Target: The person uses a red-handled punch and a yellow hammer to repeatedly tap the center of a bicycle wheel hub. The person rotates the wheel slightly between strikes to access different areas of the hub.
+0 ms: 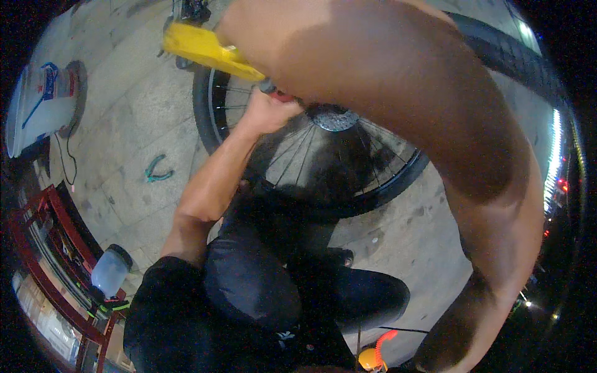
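Head view, wheel: the bicycle wheel [404,180] lies across the centre of the frame, its cassette [336,119] toward me, the right forearm covering its upper right.
Left grip: the left hand [273,113], upper centre, is clenched on a red-and-grey handle [281,96] over the spokes.
Right grip: the right hand [236,31], top left of centre, appears wrapped around the yellow tool [205,50]; I can't see most of its fingers.
Yellow tool: upper left, blurred; I can't tell its kind. Its long axis slants from upper left to lower right, the lower end pointing at the left hand.
Step in hand: I judge it to be two-handed tool work near the hub.
Next move: in my judgement, it calls for a steady left hand and a controlled right.
Floor: teal-handled pliers [160,171] lie left of centre, apart from both hands.
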